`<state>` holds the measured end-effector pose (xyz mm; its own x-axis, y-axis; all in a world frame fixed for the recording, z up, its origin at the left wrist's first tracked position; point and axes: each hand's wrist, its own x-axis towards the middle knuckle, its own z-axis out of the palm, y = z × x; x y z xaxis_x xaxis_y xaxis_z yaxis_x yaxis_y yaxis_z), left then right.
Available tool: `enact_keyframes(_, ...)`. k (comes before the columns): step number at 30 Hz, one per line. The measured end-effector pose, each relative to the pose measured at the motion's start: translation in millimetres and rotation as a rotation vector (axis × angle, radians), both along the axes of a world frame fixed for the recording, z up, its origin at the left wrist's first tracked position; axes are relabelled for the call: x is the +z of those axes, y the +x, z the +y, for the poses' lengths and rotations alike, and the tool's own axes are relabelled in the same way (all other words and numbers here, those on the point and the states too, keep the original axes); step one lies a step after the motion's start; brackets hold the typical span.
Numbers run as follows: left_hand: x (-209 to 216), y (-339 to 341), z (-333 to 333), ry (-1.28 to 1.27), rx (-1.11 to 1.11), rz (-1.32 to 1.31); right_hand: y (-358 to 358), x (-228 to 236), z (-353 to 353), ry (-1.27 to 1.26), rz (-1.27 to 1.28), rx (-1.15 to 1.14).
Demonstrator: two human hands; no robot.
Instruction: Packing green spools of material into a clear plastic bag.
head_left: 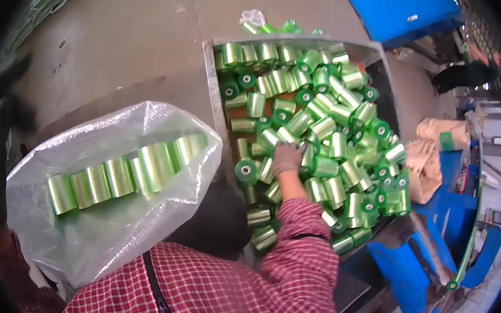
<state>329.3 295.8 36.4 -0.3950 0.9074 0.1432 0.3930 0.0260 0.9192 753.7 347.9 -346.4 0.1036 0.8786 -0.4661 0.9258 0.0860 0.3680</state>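
My right hand (288, 158), in a grey glove, reaches into a bin (213, 82) heaped with rolls of shiny green film (323, 127). Its fingers curl down over a roll of green film near the middle of the heap; the fingertips are partly hidden. On the left, a clear plastic bag (110, 225) lies spread, with several rolls of green film (98, 183) lined up side by side in it. My left hand is out of sight; only checked red sleeve cloth shows below the bag.
A few loose rolls (289, 26) lie on the floor beyond the bin's far edge. At the far right stand a blue cabinet (394, 14), brown paper sacks (426, 160) and blue machine parts (401, 277). Part of another person (469, 74) shows at the upper right.
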Motion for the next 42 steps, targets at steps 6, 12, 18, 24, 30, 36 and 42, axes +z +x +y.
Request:
enact_keyframes(6, -37.6, 159.2, 85.8, -0.053, -0.979, 1.031, -26.8, 186.7, 4.0, 0.362, 1.113, -0.441)
enact_keyframes(12, -47.9, 141.6, 62.8, 0.439, -0.930, 1.075, -20.5, 157.7, -4.6, -0.126, 1.726, -0.327)
enact_keyframes(18, -23.4, 6.8, -3.2, -0.214, -1.094, 0.544, -40.0, 31.2, -67.7, -0.112, 0.657, -0.104)
enact_keyframes(24, -170.7, -43.3, -46.5, -0.872, -0.398, 0.126, -15.3, 198.8, -100.4, 0.253, 1.767, -0.494)
enact_keyframes(30, -228.4, -3.1, -45.5, -0.786, -0.355, 0.134, -148.2, 336.4, -126.1, 0.014, 2.574, -0.394)
enact_keyframes(36, -120.3, -40.0, -128.7, -0.673, -1.368, 0.766, -335.7, 236.3, -91.5, -0.086, 1.105, 0.239)
enact_keyframes(42, -82.3, -112.7, -159.4, 0.156, -0.348, 0.674, -410.0, 152.2, -79.3, -0.052, 0.703, 0.523)
